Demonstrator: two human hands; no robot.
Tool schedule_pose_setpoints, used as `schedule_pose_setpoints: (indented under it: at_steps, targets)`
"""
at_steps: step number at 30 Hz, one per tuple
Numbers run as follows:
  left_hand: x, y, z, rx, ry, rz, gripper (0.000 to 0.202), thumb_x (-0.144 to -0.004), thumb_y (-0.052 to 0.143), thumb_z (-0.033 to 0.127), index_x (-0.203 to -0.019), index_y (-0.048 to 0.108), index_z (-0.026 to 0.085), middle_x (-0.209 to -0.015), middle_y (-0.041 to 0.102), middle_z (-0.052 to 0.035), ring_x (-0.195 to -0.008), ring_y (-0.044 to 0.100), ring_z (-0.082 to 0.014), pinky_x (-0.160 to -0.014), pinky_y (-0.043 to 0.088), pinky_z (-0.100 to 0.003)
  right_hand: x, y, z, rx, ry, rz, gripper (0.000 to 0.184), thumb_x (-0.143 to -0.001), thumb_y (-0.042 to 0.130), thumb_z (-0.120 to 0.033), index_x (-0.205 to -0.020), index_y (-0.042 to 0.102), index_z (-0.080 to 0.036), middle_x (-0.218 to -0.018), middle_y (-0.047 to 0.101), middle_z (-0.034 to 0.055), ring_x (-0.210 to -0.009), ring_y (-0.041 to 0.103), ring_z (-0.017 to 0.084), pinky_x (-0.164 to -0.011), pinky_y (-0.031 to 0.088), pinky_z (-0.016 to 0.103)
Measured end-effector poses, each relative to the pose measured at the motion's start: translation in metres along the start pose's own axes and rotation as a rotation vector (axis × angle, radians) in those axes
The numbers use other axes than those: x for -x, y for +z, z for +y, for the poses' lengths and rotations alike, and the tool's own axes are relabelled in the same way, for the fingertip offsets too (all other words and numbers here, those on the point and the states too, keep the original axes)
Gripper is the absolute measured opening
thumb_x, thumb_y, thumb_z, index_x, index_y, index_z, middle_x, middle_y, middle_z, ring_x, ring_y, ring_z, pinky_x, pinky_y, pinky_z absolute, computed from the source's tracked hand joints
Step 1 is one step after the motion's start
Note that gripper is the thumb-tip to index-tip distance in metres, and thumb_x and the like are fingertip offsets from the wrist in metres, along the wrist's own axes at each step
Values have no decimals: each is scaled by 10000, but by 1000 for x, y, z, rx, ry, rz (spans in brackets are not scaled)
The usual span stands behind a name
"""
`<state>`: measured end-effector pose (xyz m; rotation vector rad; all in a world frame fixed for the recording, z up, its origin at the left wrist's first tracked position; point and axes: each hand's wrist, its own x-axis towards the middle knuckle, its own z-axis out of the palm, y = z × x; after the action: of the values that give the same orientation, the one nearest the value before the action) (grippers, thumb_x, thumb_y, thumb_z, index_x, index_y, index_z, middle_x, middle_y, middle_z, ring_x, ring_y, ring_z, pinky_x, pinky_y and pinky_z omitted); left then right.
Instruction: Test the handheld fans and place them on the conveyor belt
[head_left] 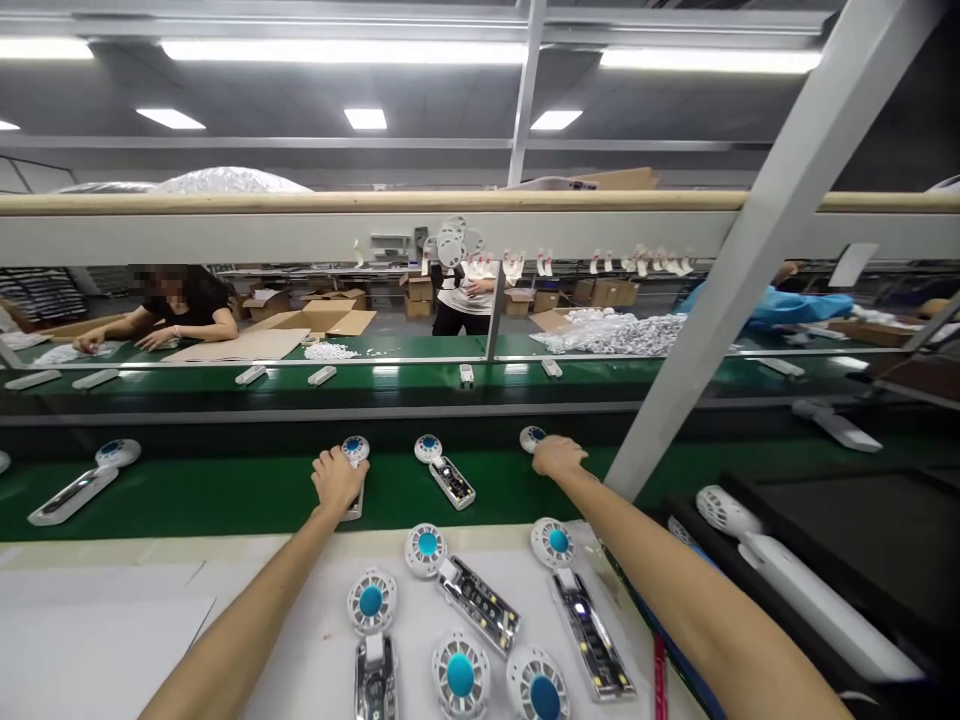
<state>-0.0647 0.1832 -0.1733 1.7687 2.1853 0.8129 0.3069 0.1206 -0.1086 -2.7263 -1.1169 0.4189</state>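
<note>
So here's our view right now: both arms are stretched straight out ahead, over a white worktable (97, 650) and onto a green conveyor belt (225, 505). Our left hand (337, 480) comes in from the lower left, palm down with the knuckles up, fingers curled closed over the handle of a handheld fan (352, 512). That fan's blue-centred head pokes out just past the hand, and the fan is lying on the belt. Our right hand (559, 457) reaches in from the lower right, also palm down, fingers pressed together and resting over the edge of a second fan (532, 438) on the belt. Most of that fan is hidden under the hand, so we can't tell if we're actually gripping it.

Between our hands, a third fan (446, 475) lies on the belt, touching neither of them, with its circuit board showing in the handle. More open-backed fans (480, 605) lie on the table below our arms, and a white fan (795, 570) sits in a black tray (840, 520) to the right. Across the line, a co-worker (180, 310) has both hands on the far belt, near a pile of white parts (615, 335).
</note>
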Motion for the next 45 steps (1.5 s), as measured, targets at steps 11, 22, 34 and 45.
schedule_pose_setpoints:
  at_steps: [11, 22, 34, 45]
  targets:
    - [24, -39, 11, 11, 232, 3, 329, -904, 659, 347, -1176, 616, 165, -1345, 530, -105, -1259, 482, -297, -1052, 411, -528, 27, -8, -12, -683, -135, -441, 276, -984, 622, -332, -1169, 629, -127, -1074, 667, 70, -862, 671, 157, -732, 593, 316]
    - [94, -109, 84, 605, 511, 6, 271, -701, 435, 72, -654, 660, 216, -1017, 641, -71, -1059, 557, -242, -946, 456, -379, 139, -53, -32, -1317, -578, -570, 317, -855, 536, -95, -1161, 505, -173, -1101, 659, 72, -883, 742, 214, -775, 644, 400]
    - [144, -150, 106, 954, 648, -119, 223, -582, 413, 90, -391, 368, 195, -720, 542, -56, -748, 487, -199, -697, 373, -372, 215, -46, -5, -1169, -901, -283, 780, -931, 493, -235, -1591, 78, -278, -1344, 527, 132, -1095, 638, 247, -851, 570, 410]
    - [143, -161, 108, 1174, 623, -119, 396, -915, 580, 305, -1309, 545, 310, -1444, 508, -60, -1181, 594, -246, -925, 529, -366, 214, -33, -3, -857, -1114, -266, 725, -967, 454, -203, -1600, 126, -335, -1593, 350, 90, -1405, 448, 298, -1124, 424, 490]
